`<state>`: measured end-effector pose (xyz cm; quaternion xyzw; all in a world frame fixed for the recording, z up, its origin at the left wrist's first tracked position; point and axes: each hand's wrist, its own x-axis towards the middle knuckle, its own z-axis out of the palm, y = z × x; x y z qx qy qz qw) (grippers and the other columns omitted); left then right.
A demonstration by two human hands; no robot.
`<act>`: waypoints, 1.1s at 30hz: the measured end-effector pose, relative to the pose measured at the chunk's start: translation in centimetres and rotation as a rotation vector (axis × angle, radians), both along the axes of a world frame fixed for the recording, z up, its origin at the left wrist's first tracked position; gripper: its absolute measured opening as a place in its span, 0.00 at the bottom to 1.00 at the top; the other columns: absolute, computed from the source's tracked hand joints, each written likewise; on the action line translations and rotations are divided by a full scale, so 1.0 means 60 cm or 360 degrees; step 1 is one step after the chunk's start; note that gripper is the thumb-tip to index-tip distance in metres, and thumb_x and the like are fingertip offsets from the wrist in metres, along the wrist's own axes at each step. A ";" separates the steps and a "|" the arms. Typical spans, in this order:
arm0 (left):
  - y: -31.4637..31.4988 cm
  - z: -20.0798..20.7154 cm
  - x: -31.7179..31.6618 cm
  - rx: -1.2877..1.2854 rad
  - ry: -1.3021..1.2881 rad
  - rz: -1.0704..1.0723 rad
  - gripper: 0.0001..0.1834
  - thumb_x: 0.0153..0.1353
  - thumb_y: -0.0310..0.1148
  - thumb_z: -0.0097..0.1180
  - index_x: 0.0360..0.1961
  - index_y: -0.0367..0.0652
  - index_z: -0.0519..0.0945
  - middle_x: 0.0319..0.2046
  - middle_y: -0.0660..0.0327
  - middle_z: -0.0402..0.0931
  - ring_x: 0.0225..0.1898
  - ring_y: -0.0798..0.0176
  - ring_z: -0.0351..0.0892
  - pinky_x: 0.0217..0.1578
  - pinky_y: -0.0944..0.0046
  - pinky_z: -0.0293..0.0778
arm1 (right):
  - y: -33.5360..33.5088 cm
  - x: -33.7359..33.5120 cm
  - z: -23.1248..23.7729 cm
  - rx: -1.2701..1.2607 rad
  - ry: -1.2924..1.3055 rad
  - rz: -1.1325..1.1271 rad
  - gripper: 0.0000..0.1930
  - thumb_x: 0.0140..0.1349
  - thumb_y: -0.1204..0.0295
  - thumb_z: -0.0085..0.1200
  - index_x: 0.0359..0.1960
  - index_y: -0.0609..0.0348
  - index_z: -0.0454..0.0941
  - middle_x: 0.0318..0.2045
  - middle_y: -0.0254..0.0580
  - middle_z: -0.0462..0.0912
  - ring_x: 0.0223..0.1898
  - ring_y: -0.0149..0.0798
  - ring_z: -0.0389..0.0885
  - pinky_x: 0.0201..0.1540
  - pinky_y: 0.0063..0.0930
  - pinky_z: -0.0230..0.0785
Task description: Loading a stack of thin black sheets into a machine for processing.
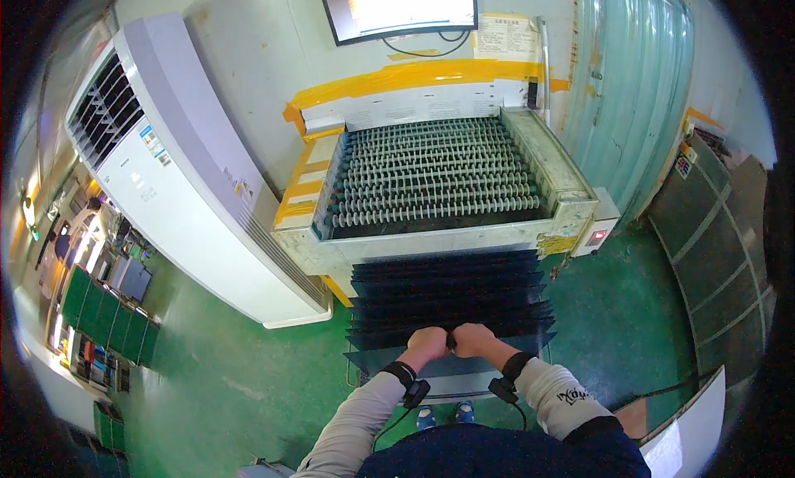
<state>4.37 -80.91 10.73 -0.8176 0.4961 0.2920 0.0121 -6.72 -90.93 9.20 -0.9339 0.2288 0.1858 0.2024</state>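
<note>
My left hand [426,344] and my right hand [474,341] are both closed and meet knuckle to knuckle in front of me. A small dark piece [450,341] shows between them; its kind cannot be made out. Both fists hover over the near end of a row of thin dark blue-black panels [447,283], which stand on edge in a wire rack [351,369]. Beyond the rack is a pale, worn machine [431,237] with an open top bed of several ridged rollers [435,173]. Black bands with small devices and cables circle both my wrists.
On the left a tall white air conditioner [199,192] leans into view. A screen [402,10] hangs on the wall. Green curtain strips [633,89] and dark gridded panels [704,246] stand at right; a white board [691,428] is near my right arm. Farther left, people work at benches.
</note>
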 end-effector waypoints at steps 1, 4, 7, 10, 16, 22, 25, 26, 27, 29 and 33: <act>-0.001 -0.004 0.001 -0.0002 0.0008 0.0006 0.14 0.47 0.37 0.60 0.34 0.42 0.85 0.37 0.49 0.82 0.40 0.45 0.82 0.40 0.50 0.78 | 0.000 0.001 0.001 0.0009 0.0001 -0.0007 0.15 0.50 0.61 0.56 0.37 0.52 0.83 0.36 0.52 0.83 0.41 0.55 0.82 0.44 0.47 0.75; 0.000 -0.019 0.004 -0.0029 0.0003 0.0011 0.14 0.47 0.37 0.60 0.34 0.42 0.85 0.37 0.49 0.82 0.40 0.45 0.82 0.40 0.50 0.78 | -0.001 0.002 -0.004 0.0011 0.0002 0.0034 0.15 0.50 0.61 0.56 0.38 0.51 0.83 0.37 0.52 0.84 0.41 0.55 0.82 0.45 0.47 0.75; 0.001 -0.020 0.002 -0.0072 -0.0028 0.0005 0.13 0.47 0.37 0.60 0.33 0.42 0.85 0.37 0.49 0.82 0.40 0.46 0.82 0.40 0.50 0.78 | -0.001 0.001 -0.003 -0.0012 0.0033 0.0036 0.15 0.50 0.61 0.56 0.39 0.51 0.83 0.38 0.51 0.84 0.42 0.55 0.82 0.45 0.47 0.75; 0.002 -0.011 0.002 -0.0064 -0.0018 0.0009 0.13 0.47 0.37 0.60 0.33 0.42 0.85 0.37 0.49 0.82 0.40 0.46 0.82 0.40 0.50 0.78 | 0.001 0.001 0.002 -0.0014 0.0043 0.0027 0.15 0.50 0.61 0.56 0.38 0.52 0.83 0.37 0.51 0.84 0.42 0.55 0.82 0.45 0.47 0.75; 0.003 0.005 -0.003 -0.0027 -0.0034 -0.0015 0.13 0.47 0.37 0.60 0.33 0.42 0.84 0.36 0.49 0.82 0.40 0.46 0.82 0.40 0.50 0.78 | 0.001 -0.001 0.008 -0.0003 0.0030 -0.0004 0.15 0.49 0.61 0.56 0.36 0.54 0.83 0.37 0.52 0.84 0.42 0.55 0.82 0.45 0.46 0.75; 0.003 0.000 0.000 -0.0048 -0.0040 -0.0046 0.14 0.47 0.37 0.60 0.33 0.42 0.84 0.37 0.49 0.82 0.40 0.46 0.82 0.40 0.50 0.78 | 0.003 -0.001 0.016 0.0008 0.0004 -0.0005 0.15 0.49 0.61 0.56 0.35 0.55 0.83 0.37 0.52 0.84 0.41 0.55 0.82 0.44 0.46 0.75; 0.006 -0.001 0.002 -0.0065 -0.0032 -0.0046 0.14 0.47 0.38 0.60 0.33 0.42 0.84 0.37 0.49 0.82 0.40 0.46 0.82 0.40 0.50 0.78 | 0.007 -0.001 0.024 0.0001 -0.0010 -0.0009 0.15 0.49 0.61 0.56 0.35 0.54 0.83 0.35 0.53 0.84 0.40 0.55 0.82 0.43 0.46 0.75; 0.005 0.000 0.001 -0.0066 -0.0030 -0.0052 0.14 0.47 0.38 0.60 0.33 0.42 0.84 0.37 0.49 0.82 0.40 0.46 0.82 0.40 0.50 0.78 | 0.006 -0.002 0.023 -0.0003 -0.0013 -0.0007 0.15 0.49 0.61 0.56 0.35 0.54 0.83 0.35 0.53 0.84 0.40 0.55 0.82 0.43 0.46 0.75; 0.004 0.001 0.001 -0.0066 -0.0028 -0.0057 0.14 0.47 0.38 0.60 0.33 0.42 0.84 0.36 0.49 0.82 0.40 0.45 0.82 0.40 0.50 0.78 | 0.005 -0.003 0.023 -0.0007 -0.0016 -0.0004 0.15 0.49 0.61 0.56 0.34 0.54 0.83 0.35 0.53 0.84 0.40 0.55 0.82 0.43 0.46 0.75; 0.003 -0.006 0.001 -0.0083 -0.0015 -0.0028 0.14 0.47 0.38 0.60 0.33 0.42 0.84 0.36 0.49 0.82 0.40 0.45 0.82 0.40 0.50 0.78 | 0.004 -0.003 0.020 -0.0006 -0.0018 -0.0001 0.14 0.49 0.61 0.56 0.35 0.54 0.83 0.35 0.53 0.84 0.40 0.55 0.82 0.43 0.46 0.75; 0.002 -0.022 0.004 -0.0090 -0.0028 0.0004 0.13 0.46 0.37 0.60 0.33 0.42 0.84 0.35 0.49 0.82 0.39 0.45 0.82 0.40 0.50 0.78 | 0.002 0.000 0.005 0.0003 -0.0029 0.0000 0.14 0.49 0.61 0.56 0.35 0.54 0.83 0.36 0.53 0.83 0.40 0.55 0.82 0.43 0.47 0.75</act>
